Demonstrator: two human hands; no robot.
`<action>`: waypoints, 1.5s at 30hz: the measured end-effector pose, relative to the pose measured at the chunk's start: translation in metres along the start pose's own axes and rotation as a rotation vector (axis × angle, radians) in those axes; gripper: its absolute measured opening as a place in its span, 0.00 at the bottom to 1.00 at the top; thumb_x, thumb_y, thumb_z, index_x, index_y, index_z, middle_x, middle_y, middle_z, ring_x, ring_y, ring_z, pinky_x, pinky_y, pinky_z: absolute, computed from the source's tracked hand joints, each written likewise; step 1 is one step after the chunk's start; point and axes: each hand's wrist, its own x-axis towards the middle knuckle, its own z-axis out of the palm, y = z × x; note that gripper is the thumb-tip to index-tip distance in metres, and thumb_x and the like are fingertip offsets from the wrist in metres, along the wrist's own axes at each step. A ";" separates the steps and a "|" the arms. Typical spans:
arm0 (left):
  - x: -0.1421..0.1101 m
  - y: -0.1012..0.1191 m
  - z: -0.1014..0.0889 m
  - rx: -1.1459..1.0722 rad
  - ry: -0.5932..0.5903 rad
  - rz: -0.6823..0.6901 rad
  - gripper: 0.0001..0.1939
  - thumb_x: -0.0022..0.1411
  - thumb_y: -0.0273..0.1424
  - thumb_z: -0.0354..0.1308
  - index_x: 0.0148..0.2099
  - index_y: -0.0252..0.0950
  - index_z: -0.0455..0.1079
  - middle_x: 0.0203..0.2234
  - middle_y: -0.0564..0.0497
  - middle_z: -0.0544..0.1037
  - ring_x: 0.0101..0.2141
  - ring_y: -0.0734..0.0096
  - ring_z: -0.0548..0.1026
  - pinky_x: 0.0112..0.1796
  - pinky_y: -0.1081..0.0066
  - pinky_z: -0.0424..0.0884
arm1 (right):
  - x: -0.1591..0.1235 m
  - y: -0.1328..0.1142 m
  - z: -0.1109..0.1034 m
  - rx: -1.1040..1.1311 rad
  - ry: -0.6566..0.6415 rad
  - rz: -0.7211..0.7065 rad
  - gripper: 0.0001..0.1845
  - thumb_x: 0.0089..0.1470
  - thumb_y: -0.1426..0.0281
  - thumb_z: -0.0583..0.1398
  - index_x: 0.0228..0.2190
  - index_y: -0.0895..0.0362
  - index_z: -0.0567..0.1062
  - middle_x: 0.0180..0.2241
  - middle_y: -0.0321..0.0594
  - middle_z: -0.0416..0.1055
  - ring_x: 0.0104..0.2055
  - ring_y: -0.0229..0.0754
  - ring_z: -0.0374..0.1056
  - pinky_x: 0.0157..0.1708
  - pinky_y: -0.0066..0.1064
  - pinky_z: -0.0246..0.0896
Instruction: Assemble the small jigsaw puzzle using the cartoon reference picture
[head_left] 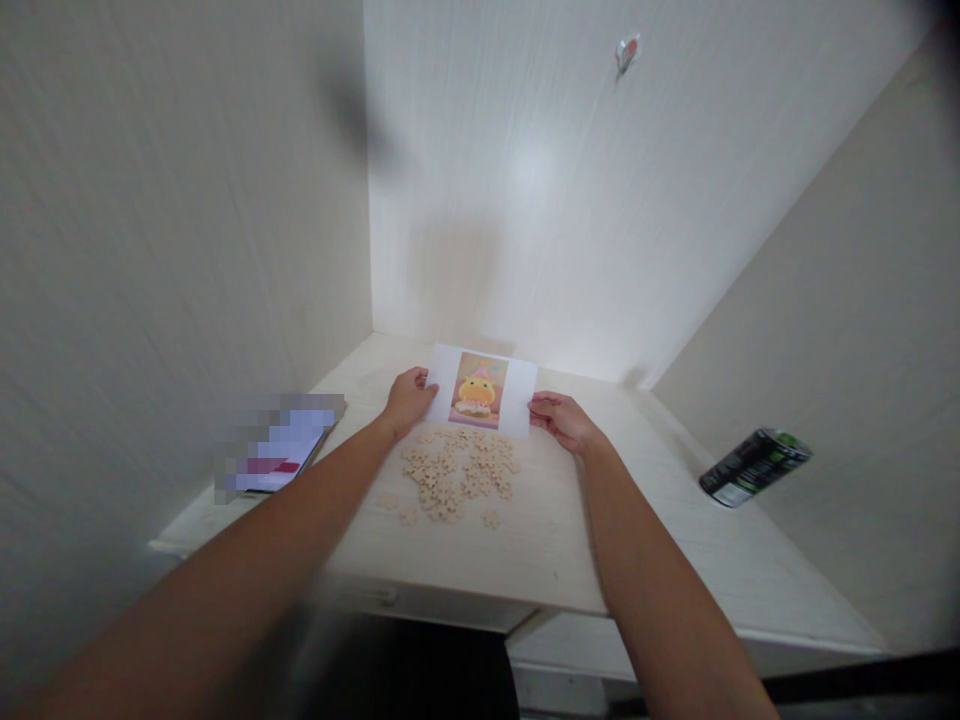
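A white sheet of paper (520, 400) with a printed picture of a yellow cartoon figure in a party hat, a cake before it, is held up at the back of the desk. My left hand (410, 400) pinches its left edge between thumb and fingers. On the opposite edge, my right hand (562, 418) grips the paper too. Just in front of the sheet lies a loose heap of small pale wooden jigsaw pieces (442, 478), with a few lying apart at the near side.
A blurred-out flat device with a lit screen (292, 445) lies at the left. At the right stands a dark can (754, 467) with green marks. Pale walls enclose the desk (480, 560), and a small hook (627, 52) is on the back wall.
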 end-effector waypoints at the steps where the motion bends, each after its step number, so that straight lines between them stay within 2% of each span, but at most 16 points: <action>1: 0.000 0.000 0.000 0.001 0.001 0.000 0.13 0.52 0.25 0.58 0.43 0.30 0.70 0.38 0.45 0.77 0.37 0.67 0.75 0.37 0.70 0.68 | 0.000 0.000 0.000 0.000 0.000 0.001 0.07 0.42 0.76 0.68 0.28 0.58 0.77 0.33 0.41 0.78 0.37 0.40 0.73 0.44 0.34 0.70; 12: -0.002 0.002 -0.001 0.008 -0.006 0.002 0.13 0.52 0.25 0.58 0.42 0.30 0.71 0.38 0.45 0.77 0.37 0.67 0.75 0.39 0.70 0.69 | -0.001 -0.002 0.003 0.005 0.028 0.019 0.07 0.43 0.77 0.67 0.28 0.58 0.76 0.31 0.40 0.78 0.35 0.39 0.73 0.42 0.33 0.71; 45: -0.004 0.005 -0.001 0.003 -0.002 -0.016 0.12 0.52 0.24 0.57 0.42 0.30 0.70 0.38 0.45 0.77 0.37 0.67 0.75 0.38 0.70 0.69 | 0.004 0.003 -0.002 0.012 0.010 0.018 0.08 0.43 0.75 0.68 0.29 0.58 0.76 0.34 0.41 0.78 0.36 0.39 0.74 0.43 0.34 0.71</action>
